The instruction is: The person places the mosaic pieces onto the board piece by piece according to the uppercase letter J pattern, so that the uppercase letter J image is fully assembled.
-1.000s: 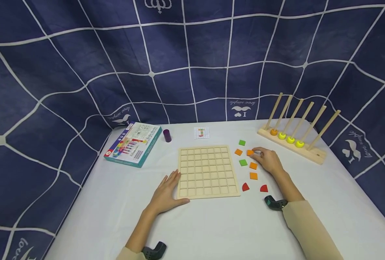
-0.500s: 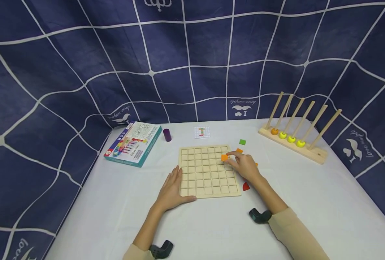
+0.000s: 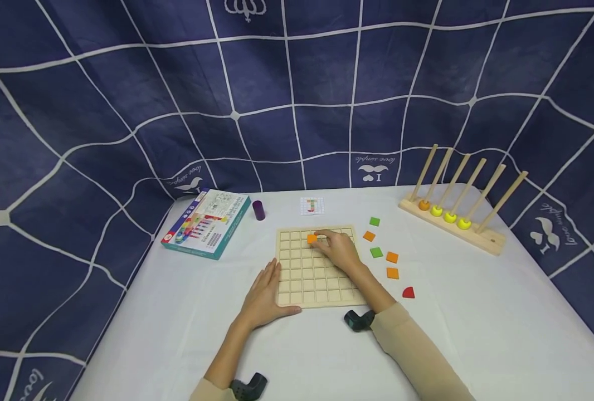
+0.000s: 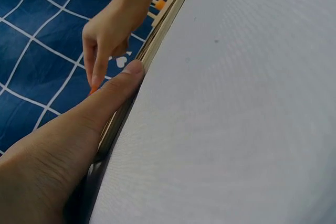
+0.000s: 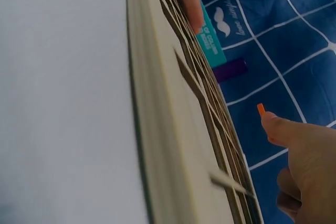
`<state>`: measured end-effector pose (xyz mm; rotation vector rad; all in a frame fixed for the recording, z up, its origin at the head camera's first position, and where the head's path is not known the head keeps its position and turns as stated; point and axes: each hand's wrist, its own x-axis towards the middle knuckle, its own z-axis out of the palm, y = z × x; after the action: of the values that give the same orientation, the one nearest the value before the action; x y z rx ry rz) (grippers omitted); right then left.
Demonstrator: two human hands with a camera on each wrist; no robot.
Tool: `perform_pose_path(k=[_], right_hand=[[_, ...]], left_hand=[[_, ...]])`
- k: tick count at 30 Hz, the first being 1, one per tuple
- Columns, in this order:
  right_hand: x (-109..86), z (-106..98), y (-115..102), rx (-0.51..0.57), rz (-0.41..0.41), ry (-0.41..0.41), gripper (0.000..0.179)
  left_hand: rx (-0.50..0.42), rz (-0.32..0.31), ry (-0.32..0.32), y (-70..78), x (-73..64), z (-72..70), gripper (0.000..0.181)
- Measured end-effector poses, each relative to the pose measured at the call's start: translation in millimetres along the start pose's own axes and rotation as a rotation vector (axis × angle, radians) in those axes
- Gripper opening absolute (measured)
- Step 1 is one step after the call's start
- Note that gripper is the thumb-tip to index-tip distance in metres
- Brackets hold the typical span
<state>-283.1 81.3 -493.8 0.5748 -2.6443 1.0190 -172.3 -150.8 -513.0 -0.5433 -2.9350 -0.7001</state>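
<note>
My right hand (image 3: 341, 249) pinches an orange square tile (image 3: 311, 238) between thumb and fingertips, over the far rows of a wooden grid board (image 3: 307, 285). In the right wrist view the tile (image 5: 261, 109) stands out above the board's surface, edge-on to the camera. Along the board's left side lies my left hand (image 3: 264, 295), fingers straight against the edge and thumb stretched along the front rim. Right of the board are green square tiles (image 3: 376, 252), loose orange tiles (image 3: 392, 273) and a red quarter-round tile (image 3: 408, 292).
A small pattern card (image 3: 312, 206) lies behind the board. Behind it to the left are a purple cylinder (image 3: 258, 210) and a teal box (image 3: 208, 224). At the back right stands a wooden peg rack (image 3: 444, 223) with yellow and orange beads. A dark blue curtain (image 3: 322, 133) hangs behind the table.
My right hand has picked up an orange tile from right of the board and carried it left over the grid. One red tile is now hidden by my right arm. My left hand shifted slightly.
</note>
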Motion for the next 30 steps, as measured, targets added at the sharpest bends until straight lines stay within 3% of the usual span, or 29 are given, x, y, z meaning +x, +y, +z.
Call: perform_pose_path(k=[8, 20, 25, 30], right_hand=[[1.9, 16.8, -1.4, -0.039, 0.024, -0.038, 0.034], [5.4, 20.7, -3.4, -0.132, 0.006, -0.05, 0.036], [1.7, 14.2, -2.3, -0.048, 0.045, -0.046, 0.039], [-6.1, -11.9, 6.4, 0.038, 0.073, -0.038, 0.035]], left_hand=[[-0.018, 0.003, -0.005, 1.6, -3.3, 1.6, 0.122], [-0.025, 0.015, -0.004, -2.4, -0.8, -0.1, 0.121], [-0.03, 0.0, -0.014, -3.8, -0.9, 1.1, 0.122], [-0.038, -0.001, -0.009, -2.4, -0.8, 0.8, 0.122]])
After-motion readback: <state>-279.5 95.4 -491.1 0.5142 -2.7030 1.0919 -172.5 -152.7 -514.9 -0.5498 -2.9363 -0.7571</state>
